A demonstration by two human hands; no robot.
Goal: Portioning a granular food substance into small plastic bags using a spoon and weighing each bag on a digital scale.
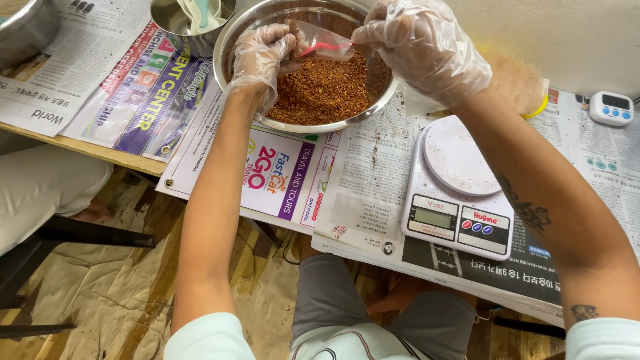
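Note:
A steel bowl (235,40) holds a heap of red chili flakes (320,90). Both my hands wear thin clear plastic gloves. My left hand (260,53) and my right hand (420,43) hold a small clear zip bag (320,43) with a red seal strip over the flakes, one hand at each end. The bag has some flakes inside. A white digital kitchen scale (457,187) with a round platform sits to the right of the bowl, below my right forearm, with nothing on it.
Newspapers (120,87) cover the table. A second steel bowl (190,17) with pale spoons stands at the upper left, another pot (20,27) at the far left. A small white timer (611,108) lies at the right. A yellow-edged bag (527,90) sits behind my right arm.

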